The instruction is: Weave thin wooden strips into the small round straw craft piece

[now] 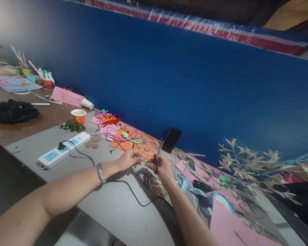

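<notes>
My left hand [130,160], with a green bangle [101,173] at the wrist, is closed in a pinch on a thin pale strand [143,162] that runs toward my other hand. My right hand [162,169] is wrapped round a pair of scissors [157,162]; a dark handle shows, and the narrow blades point up, somewhat blurred. The two hands almost meet above the grey table. Below them lies a loose bundle of pale raffia [155,184]. Fingers partly hide the strand's ends.
A power strip [64,150] with a plugged-in black cable lies left, near a paper cup [78,117]. A phone [171,140] leans against the blue partition [154,75]. Pipe cleaners [106,119] and orange paper [125,138] lie behind the hands; dried flowers [238,159] and pink paper [233,225] are right.
</notes>
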`<move>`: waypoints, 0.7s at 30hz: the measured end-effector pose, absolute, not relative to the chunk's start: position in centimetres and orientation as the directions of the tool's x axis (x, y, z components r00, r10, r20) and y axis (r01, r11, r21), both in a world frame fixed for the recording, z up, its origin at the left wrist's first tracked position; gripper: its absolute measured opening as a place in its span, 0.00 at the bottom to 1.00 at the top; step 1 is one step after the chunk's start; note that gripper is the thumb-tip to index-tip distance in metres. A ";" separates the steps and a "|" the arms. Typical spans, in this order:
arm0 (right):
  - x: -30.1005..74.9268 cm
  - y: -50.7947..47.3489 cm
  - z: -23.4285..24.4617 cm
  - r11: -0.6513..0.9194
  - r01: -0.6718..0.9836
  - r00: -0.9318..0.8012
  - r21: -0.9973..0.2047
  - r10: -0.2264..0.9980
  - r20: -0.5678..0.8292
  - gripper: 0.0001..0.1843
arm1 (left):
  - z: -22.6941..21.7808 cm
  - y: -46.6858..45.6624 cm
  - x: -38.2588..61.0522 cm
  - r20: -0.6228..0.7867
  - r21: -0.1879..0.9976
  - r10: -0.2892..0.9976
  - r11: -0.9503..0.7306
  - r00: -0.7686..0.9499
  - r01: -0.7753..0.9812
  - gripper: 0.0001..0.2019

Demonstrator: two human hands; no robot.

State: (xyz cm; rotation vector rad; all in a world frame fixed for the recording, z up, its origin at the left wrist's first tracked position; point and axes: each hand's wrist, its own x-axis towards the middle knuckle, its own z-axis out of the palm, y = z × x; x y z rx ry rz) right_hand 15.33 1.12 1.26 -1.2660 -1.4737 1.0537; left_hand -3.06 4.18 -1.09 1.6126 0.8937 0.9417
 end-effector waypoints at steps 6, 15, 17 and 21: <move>15.1 0.9 1.2 0.081 0.249 -0.134 -0.965 0.990 0.048 0.24 | -0.4 3.4 -2.9 0.215 0.948 0.866 -0.296 0.452 0.116 0.18; 14.3 0.2 1.7 0.079 0.242 -0.162 -0.967 0.986 0.040 0.23 | 0.0 2.8 -3.0 0.171 0.979 0.873 -0.204 0.456 0.024 0.22; 14.3 0.1 1.8 0.047 0.211 -0.156 -0.976 0.988 0.014 0.23 | 0.1 2.8 -3.0 0.151 0.984 0.869 -0.177 0.471 0.012 0.23; 14.3 0.1 2.0 0.027 0.184 -0.165 -0.983 0.986 -0.004 0.23 | 0.1 2.9 -3.0 0.111 0.992 0.876 -0.126 0.469 0.001 0.24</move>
